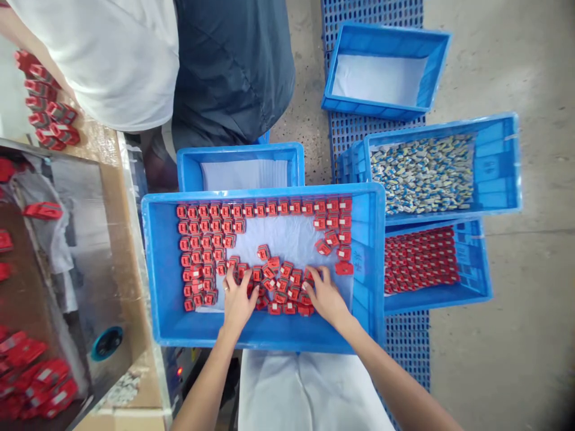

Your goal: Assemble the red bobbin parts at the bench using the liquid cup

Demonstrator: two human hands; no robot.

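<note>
Inside a large blue crate (265, 346), many small red-and-grey plastic blocks (285, 284) sit on a white liner. Neat rows of them fill the left side and the far edge, while a loose, tilted cluster lies near the front middle. My left hand (239, 302) is spread over blocks at the cluster's left end, fingertips touching them and thumb apart. On the cluster's right side, my right hand (330, 302) has its fingers apart and touches the outer blocks. The undersides of my fingertips are hidden.
A co-worker in a white top (130, 60) stands at upper left. Blue crates surround mine: a lined crate (240, 149), another lined crate (386, 108), one with blue-and-white pieces (422, 173), one with red blocks (422, 257). A workbench (144, 341) with red parts is left.
</note>
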